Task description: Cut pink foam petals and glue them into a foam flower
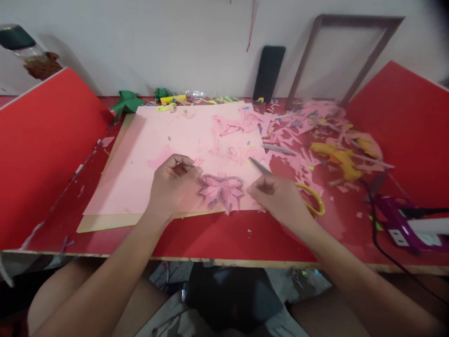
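A pink cut-out paper flower (222,191) with dark pencilled outlines lies at the near edge of a large pink sheet (168,154). My left hand (174,185) rests curled at the flower's left side, fingertips pinched on its edge. My right hand (278,196) sits just right of the flower, closed round yellow-handled scissors (313,196) whose grey blades point up and left over the sheet.
Pink paper scraps (301,126) litter the red table (217,238) to the right, around a yellow glue gun (338,159). A purple power strip (407,224) with a black cable lies far right. Red panels stand at both sides. Green paper (126,102) and a black phone (269,72) sit by the wall.
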Action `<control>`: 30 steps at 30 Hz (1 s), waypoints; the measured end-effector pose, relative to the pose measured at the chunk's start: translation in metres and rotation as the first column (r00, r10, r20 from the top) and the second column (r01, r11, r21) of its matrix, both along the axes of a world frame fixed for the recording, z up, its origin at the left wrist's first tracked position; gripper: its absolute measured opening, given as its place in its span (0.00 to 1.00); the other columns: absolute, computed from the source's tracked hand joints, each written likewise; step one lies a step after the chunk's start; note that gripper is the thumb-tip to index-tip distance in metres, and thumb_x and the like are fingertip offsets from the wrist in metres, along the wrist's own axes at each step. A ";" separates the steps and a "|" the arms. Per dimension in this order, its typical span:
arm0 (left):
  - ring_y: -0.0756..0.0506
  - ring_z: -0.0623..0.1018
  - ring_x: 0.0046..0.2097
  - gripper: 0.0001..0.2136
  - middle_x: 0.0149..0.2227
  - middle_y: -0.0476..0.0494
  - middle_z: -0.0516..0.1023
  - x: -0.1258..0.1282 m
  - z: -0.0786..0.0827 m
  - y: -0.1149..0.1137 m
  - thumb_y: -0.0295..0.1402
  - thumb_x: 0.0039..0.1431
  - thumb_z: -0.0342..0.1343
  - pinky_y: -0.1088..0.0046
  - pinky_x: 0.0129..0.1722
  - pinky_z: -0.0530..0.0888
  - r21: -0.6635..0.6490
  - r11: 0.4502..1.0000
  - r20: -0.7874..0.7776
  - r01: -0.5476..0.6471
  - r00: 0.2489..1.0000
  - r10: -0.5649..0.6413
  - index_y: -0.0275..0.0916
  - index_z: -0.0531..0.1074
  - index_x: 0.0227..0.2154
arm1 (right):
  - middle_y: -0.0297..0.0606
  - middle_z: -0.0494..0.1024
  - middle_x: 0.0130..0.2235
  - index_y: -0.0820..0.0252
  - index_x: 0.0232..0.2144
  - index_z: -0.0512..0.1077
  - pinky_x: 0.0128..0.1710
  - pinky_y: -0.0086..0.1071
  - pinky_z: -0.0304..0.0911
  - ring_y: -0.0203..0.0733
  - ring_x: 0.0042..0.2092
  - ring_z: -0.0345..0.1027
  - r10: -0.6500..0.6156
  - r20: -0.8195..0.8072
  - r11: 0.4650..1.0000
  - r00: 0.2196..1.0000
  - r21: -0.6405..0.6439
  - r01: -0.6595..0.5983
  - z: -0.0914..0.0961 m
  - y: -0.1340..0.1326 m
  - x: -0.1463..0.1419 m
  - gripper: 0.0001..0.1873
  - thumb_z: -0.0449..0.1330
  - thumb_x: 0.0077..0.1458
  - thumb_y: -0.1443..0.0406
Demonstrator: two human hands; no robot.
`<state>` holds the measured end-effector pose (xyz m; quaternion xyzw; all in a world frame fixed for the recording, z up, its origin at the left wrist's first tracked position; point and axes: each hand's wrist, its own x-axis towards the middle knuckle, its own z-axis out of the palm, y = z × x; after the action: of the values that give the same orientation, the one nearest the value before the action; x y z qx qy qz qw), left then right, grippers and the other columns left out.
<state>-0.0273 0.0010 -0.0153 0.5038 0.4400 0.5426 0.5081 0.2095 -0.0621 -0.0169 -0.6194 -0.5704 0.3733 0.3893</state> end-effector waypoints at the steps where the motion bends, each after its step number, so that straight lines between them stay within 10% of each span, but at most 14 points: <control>1: 0.52 0.74 0.29 0.12 0.26 0.52 0.73 0.002 -0.004 0.002 0.26 0.44 0.71 0.78 0.32 0.73 -0.018 1.000 0.021 0.012 1.000 -0.012 0.39 0.74 0.31 | 0.35 0.77 0.25 0.61 0.25 0.75 0.26 0.29 0.59 0.36 0.26 0.67 0.006 0.044 1.000 0.999 -0.013 -0.006 0.000 0.001 -0.001 0.10 0.63 0.53 0.61; 19: 0.51 0.71 0.28 0.12 0.26 0.53 0.70 0.012 -0.008 -0.003 0.30 0.47 0.68 0.76 0.29 0.71 -0.050 0.998 -0.049 0.037 0.998 -0.039 0.40 0.72 0.34 | 0.33 0.82 0.29 0.56 0.30 0.79 0.31 0.31 0.63 0.39 0.31 0.74 0.033 0.336 0.999 0.941 -0.009 -0.032 -0.006 -0.001 -0.006 0.06 0.61 0.54 0.65; 30: 0.49 0.75 0.34 0.10 0.34 0.48 0.79 0.004 -0.006 -0.001 0.34 0.55 0.66 0.74 0.36 0.73 0.102 0.994 -0.277 -0.046 0.958 0.073 0.41 0.81 0.40 | 0.31 0.76 0.28 0.59 0.30 0.73 0.27 0.28 0.56 0.34 0.28 0.69 -0.062 0.642 0.878 0.764 0.400 -0.264 -0.014 -0.009 -0.001 0.05 0.59 0.57 0.71</control>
<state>-0.0235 0.0003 -0.0214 0.5857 0.4964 0.5008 0.3997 0.2083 -0.0710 -0.0310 -0.5632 -0.7742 0.0131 0.2886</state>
